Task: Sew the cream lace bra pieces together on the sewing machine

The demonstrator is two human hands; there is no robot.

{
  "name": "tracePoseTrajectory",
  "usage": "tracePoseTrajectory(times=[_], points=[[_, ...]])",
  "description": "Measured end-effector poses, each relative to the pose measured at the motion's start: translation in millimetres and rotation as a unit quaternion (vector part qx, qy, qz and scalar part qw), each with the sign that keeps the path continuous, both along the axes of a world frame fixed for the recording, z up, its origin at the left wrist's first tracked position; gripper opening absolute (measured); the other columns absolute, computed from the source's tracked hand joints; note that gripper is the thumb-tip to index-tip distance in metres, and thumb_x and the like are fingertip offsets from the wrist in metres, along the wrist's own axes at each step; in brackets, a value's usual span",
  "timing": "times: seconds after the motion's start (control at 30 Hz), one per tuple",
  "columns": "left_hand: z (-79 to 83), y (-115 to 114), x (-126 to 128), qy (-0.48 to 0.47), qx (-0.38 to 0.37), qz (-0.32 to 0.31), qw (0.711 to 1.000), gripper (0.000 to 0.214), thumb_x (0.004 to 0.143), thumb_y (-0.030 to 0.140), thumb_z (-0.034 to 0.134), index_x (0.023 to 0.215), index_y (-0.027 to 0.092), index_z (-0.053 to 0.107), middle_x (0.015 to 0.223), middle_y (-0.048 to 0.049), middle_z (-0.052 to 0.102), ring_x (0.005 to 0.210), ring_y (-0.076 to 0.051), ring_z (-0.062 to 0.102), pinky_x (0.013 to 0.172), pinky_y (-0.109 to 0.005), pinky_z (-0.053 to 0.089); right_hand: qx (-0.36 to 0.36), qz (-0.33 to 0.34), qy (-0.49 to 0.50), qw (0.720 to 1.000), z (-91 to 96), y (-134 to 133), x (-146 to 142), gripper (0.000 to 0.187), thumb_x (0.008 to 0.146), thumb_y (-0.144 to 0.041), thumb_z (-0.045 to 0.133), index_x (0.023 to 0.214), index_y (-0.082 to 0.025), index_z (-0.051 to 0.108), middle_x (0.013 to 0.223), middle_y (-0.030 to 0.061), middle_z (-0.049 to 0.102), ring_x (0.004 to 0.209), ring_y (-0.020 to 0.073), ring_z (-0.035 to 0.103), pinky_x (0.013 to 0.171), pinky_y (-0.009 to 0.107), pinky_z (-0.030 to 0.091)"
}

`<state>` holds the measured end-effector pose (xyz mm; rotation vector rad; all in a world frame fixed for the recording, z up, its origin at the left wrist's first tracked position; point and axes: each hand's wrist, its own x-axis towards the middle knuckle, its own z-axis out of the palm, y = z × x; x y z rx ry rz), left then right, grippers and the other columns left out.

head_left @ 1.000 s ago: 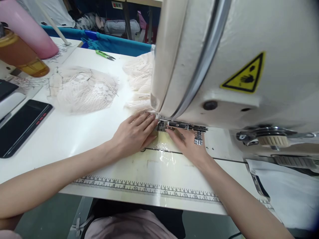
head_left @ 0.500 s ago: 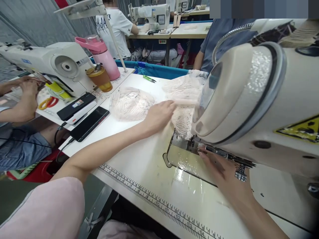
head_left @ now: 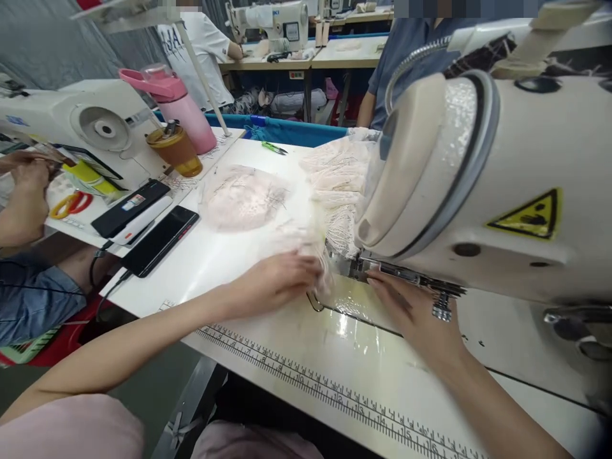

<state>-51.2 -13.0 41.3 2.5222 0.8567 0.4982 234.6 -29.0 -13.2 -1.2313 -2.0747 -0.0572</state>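
Note:
My left hand (head_left: 277,280) rests on the white table (head_left: 229,255) just left of the needle plate, its fingers closed on a blurred piece of cream lace (head_left: 306,245) that it drags along. My right hand (head_left: 411,312) lies flat on the shiny plate under the head of the sewing machine (head_left: 478,185), fingertips by the presser foot (head_left: 356,269). A stack of cream lace pieces (head_left: 337,175) sits behind the foot, and a round lace pile (head_left: 243,197) lies to the left.
Two phones (head_left: 157,239) lie at the table's left edge beside a pink bottle (head_left: 184,108) and an amber cup (head_left: 179,150). Green snips (head_left: 273,148) lie at the back. A ruler strip (head_left: 310,386) runs along the front edge. Another person's hands (head_left: 23,191) work at the left machine.
My left hand came back from the lace stack toward the needle plate, pulling a lace piece with it. My right hand stayed by the presser foot. The view shifted a little.

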Motion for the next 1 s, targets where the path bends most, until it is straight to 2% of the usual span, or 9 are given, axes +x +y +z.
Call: tracePoseTrajectory(times=[0.03,0.1,0.17,0.3,0.43,0.5,0.67,0.83,1.0], points=[[4.6,-8.9,8.3,-0.009,-0.028,-0.056,0.998,0.023,0.100,0.023,0.047,0.105,0.020,0.069,0.123,-0.0039,0.069,0.125,-0.015,0.058,0.116,-0.039,0.039,-0.007,-0.005,-0.005,1.000,1.3,-0.6,-1.3,0.017,0.093,-0.034,0.058,0.094,-0.024,0.073,0.081,0.0001,0.076,0.075,0.0182,0.073,0.067,0.030,0.053],[10.3,-23.2,22.7,-0.017,-0.057,-0.108,0.992,0.019,0.098,0.023,0.049,0.099,0.020,0.068,0.112,-0.0034,0.073,0.115,-0.014,0.063,0.115,-0.035,0.041,-0.023,-0.005,-0.035,0.999,5.3,-2.7,-2.6,0.020,0.093,-0.031,0.058,0.106,-0.024,0.070,0.091,0.0015,0.077,0.081,0.0196,0.073,0.074,0.033,0.054],[9.8,-31.6,33.4,-0.014,-0.013,-0.082,0.996,0.018,0.097,0.023,0.050,0.101,0.019,0.067,0.111,-0.0057,0.072,0.110,-0.016,0.065,0.107,-0.034,0.048,-0.024,0.012,-0.060,0.998,10.2,-5.2,-2.5,0.027,0.093,-0.024,0.057,0.118,-0.025,0.066,0.103,0.0020,0.076,0.086,0.0188,0.072,0.081,0.034,0.054],[-1.1,-32.4,46.6,0.051,0.166,-0.001,0.985,0.032,0.096,0.026,0.053,0.124,0.012,0.061,0.127,-0.0116,0.065,0.120,-0.026,0.060,0.098,-0.040,0.054,-0.021,0.104,-0.105,0.989,18.3,-9.9,-0.4,0.046,0.089,-0.004,0.047,0.124,-0.029,0.062,0.124,0.0001,0.068,0.109,0.0160,0.066,0.090,0.032,0.052],[-5.3,-24.2,54.5,0.098,0.251,0.014,0.963,0.023,0.097,0.026,0.052,0.106,0.014,0.068,0.110,-0.0088,0.072,0.103,-0.024,0.068,0.091,-0.040,0.056,-0.027,0.071,-0.134,0.988,22.1,-11.5,0.7,0.042,0.087,-0.002,0.048,0.110,-0.030,0.069,0.119,-0.0035,0.071,0.101,0.0159,0.068,0.089,0.034,0.050],[-6.2,-20.6,58.6,0.105,0.276,0.029,0.955,0.024,0.098,0.026,0.050,0.104,0.012,0.069,0.111,-0.0111,0.072,0.101,-0.025,0.069,0.085,-0.039,0.058,-0.024,0.070,-0.148,0.986,23.5,-11.2,0.5,0.040,0.086,-0.001,0.046,0.105,-0.027,0.070,0.119,-0.0055,0.071,0.097,0.0153,0.069,0.085,0.033,0.050],[-16.2,-13.1,67.2,0.117,0.298,0.029,0.947,0.036,0.098,0.025,0.048,0.125,0.004,0.061,0.127,-0.0160,0.065,0.114,-0.030,0.064,0.086,-0.041,0.058,-0.039,0.064,-0.154,0.985,25.1,-11.7,-0.2,0.036,0.089,-0.007,0.048,0.106,-0.028,0.071,0.123,-0.0053,0.069,0.099,0.0159,0.069,0.086,0.035,0.051],[-24.9,-2.4,65.3,0.126,0.289,0.010,0.949,0.037,0.100,0.027,0.044,0.127,0.008,0.061,0.131,-0.0121,0.063,0.120,-0.028,0.061,0.096,-0.040,0.054,-0.101,0.034,-0.115,0.988,23.2,-10.9,-2.6,0.029,0.092,-0.016,0.051,0.106,-0.030,0.072,0.119,-0.0025,0.071,0.103,0.0176,0.068,0.095,0.036,0.051],[-27.7,5.8,62.8,0.098,0.268,0.013,0.958,0.034,0.100,0.024,0.044,0.125,0.011,0.061,0.128,-0.0119,0.065,0.122,-0.027,0.059,0.102,-0.042,0.051,-0.081,0.054,-0.124,0.988,17.2,-4.7,-2.9,0.029,0.093,-0.019,0.051,0.107,-0.034,0.071,0.115,-0.0019,0.071,0.101,0.0170,0.067,0.092,0.033,0.050]])
